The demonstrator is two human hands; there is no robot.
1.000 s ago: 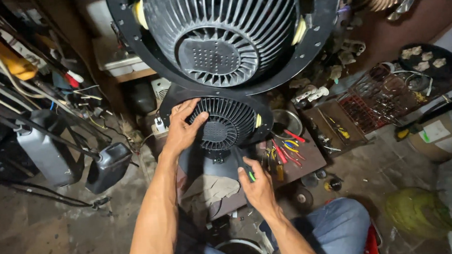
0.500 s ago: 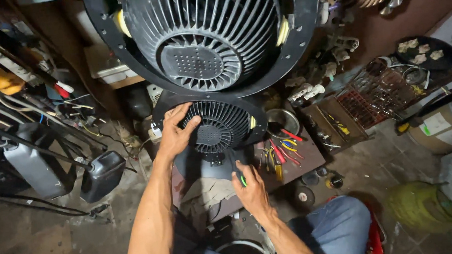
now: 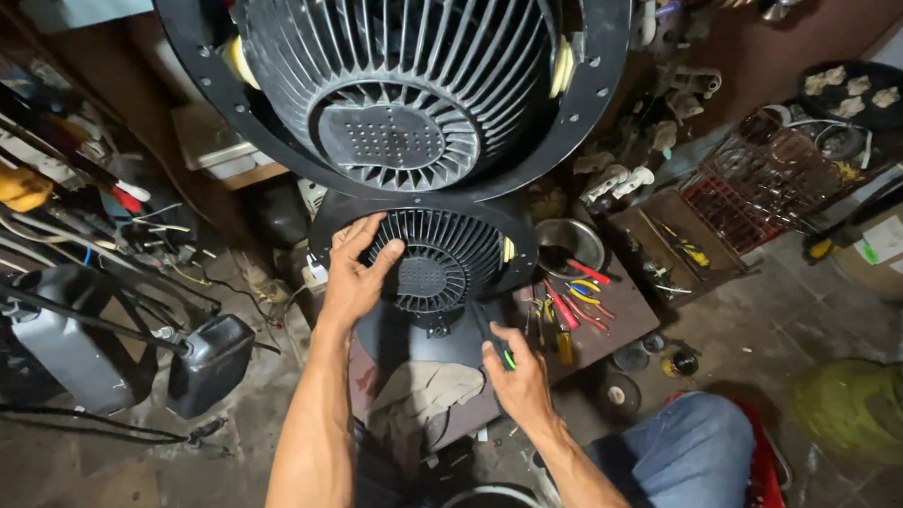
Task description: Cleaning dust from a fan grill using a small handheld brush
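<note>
My left hand (image 3: 357, 272) rests with spread fingers on the left rim of a small black fan grille housing (image 3: 442, 259) that stands on a dark base. My right hand (image 3: 516, 377) is shut on a screwdriver with a green and black handle (image 3: 502, 350), its shaft pointing up toward the bottom of that housing. A much larger black ribbed fan grille (image 3: 395, 81) with yellow clips hangs close to the camera above it and hides what lies behind.
Pliers and screwdrivers with red and yellow handles (image 3: 573, 300) lie on a brown board beside a metal bowl (image 3: 568, 245). Black jerrycans (image 3: 210, 363) and cables crowd the left. A red wire basket (image 3: 759, 188) and a parts tray sit right. My blue-trousered knee (image 3: 679, 456) is below.
My left hand has shifted slightly on the small housing's rim. My right hand with the screwdriver has risen closer to the housing's bottom. The view has moved in toward the work.
</note>
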